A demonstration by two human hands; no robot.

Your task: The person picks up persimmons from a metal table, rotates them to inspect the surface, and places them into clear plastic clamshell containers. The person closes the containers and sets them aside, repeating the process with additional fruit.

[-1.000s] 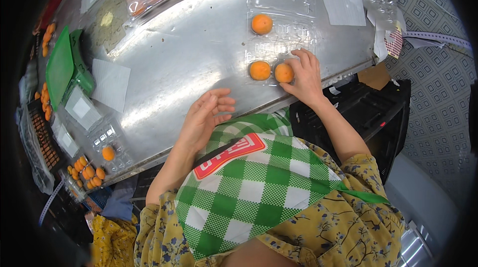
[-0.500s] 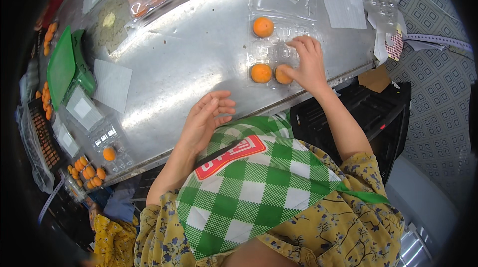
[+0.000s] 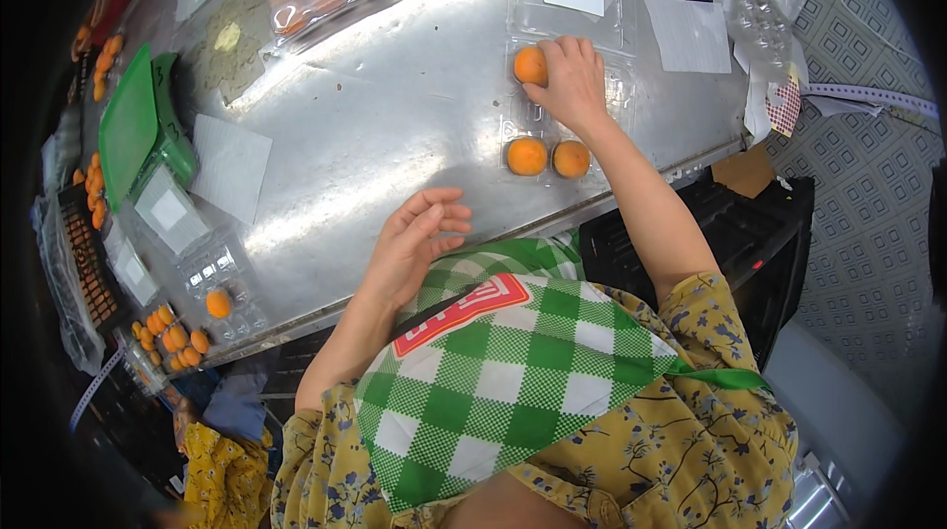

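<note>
Orange fruit [image 3: 218, 304], 1 piece, sits in a clear tray [image 3: 203, 276] at the desk's [image 3: 385, 115] left front corner. Farther right, the left hand [image 3: 414, 232] hangs loosely spread, fingers half curled, holding nothing. Beyond it, a clear punnet [image 3: 617, 90] carries 3 more: upper fruit [image 3: 529, 66], lower-left fruit [image 3: 527, 156] and lower-right fruit [image 3: 570, 160]. The right hand [image 3: 575, 83] pinches the upper fruit between thumb and fingers. By my reading, 3 pockets are filled; others, partly hidden beneath that hand, seem unfilled.
</note>
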